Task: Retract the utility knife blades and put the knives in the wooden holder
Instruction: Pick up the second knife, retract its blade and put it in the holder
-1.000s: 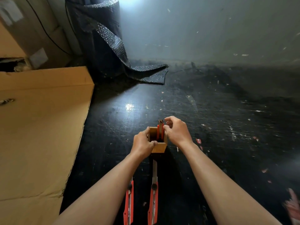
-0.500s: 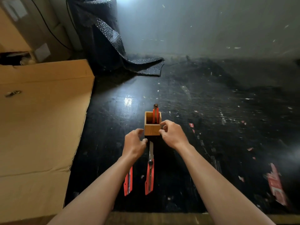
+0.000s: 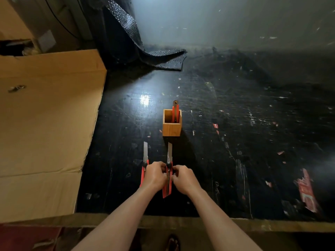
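Note:
A square wooden holder [image 3: 171, 129] stands upright on the black table with one red utility knife [image 3: 175, 111] standing in it, at its right side. Two more red knives lie in front of it, blades extended and aimed at the holder. My left hand [image 3: 155, 175] and my right hand [image 3: 184, 178] both grip the body of the right-hand knife [image 3: 169, 161] from either side, just behind its black slider knob. The left-hand knife [image 3: 145, 156] lies free, its handle partly hidden behind my left hand.
A large flat cardboard sheet [image 3: 45, 124] covers the table's left side. A roll of dark bubble wrap [image 3: 126, 38] stands at the back, its end trailing onto the table. Red paper scraps [image 3: 306, 189] lie at the right. The table's front edge [image 3: 253, 225] runs close below my hands.
Both hands have left the wooden holder and drawn back toward me onto the right-hand knife. The first knife stays in the holder.

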### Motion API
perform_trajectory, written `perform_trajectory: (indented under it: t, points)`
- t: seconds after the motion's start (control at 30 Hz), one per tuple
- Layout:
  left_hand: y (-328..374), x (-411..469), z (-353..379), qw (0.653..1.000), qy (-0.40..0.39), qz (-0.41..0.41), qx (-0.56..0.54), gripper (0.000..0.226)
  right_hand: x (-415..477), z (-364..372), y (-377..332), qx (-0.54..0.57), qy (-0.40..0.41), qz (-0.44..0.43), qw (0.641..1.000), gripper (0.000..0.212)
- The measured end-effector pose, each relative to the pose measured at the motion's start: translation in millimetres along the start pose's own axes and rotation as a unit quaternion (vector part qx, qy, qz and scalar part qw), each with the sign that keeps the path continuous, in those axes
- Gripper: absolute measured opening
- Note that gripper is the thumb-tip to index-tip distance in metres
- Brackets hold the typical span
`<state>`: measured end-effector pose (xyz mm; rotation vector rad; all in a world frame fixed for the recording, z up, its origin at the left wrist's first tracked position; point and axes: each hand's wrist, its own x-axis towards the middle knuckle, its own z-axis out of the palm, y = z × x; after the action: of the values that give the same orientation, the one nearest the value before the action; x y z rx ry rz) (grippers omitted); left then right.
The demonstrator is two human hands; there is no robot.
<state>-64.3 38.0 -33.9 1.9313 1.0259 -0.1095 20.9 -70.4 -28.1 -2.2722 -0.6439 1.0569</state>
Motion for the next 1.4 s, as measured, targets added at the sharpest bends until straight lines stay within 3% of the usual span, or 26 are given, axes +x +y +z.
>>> perform_trajectory:
  t: [0.1, 0.33, 0.87, 1.1, 1.23, 1.4]
  points:
    - [-3.5, -5.2, 6.7, 0.999, 0.011, -0.016, -0.046, 0.033, -8.9, 12.9, 5.9, 0.037, 0.032, -0.005, 0.999, 0.041]
    - [-5.4, -14.1, 3.5, 0.986, -0.005, -0.033, -0.163, 0.032, -24.4, 4.8, 8.9, 0.143, 0.048, -0.018, 0.988, 0.031]
    - [99.4, -32.5, -101.4, 0.941, -0.018, 0.123, -0.316, 0.035, -40.4, -97.2, -80.2, 0.214, 0.109, -0.212, 0.947, 0.039]
    - [144.8, -49.6, -136.8, 0.918, -0.013, 0.189, -0.349, 0.036, -63.4, -138.8, -131.7, 0.151, 0.206, -0.301, 0.919, 0.038]
    - [161.8, -60.1, -147.1, 0.908, -0.014, 0.210, -0.362, 0.036, -69.4, -158.7, -155.0, 0.062, 0.265, -0.331, 0.904, 0.029]
    - [169.9, -67.9, -153.2, 0.902, -0.012, 0.210, -0.377, 0.036, -76.5, -167.1, -163.8, 0.044, 0.274, -0.337, 0.900, 0.022]
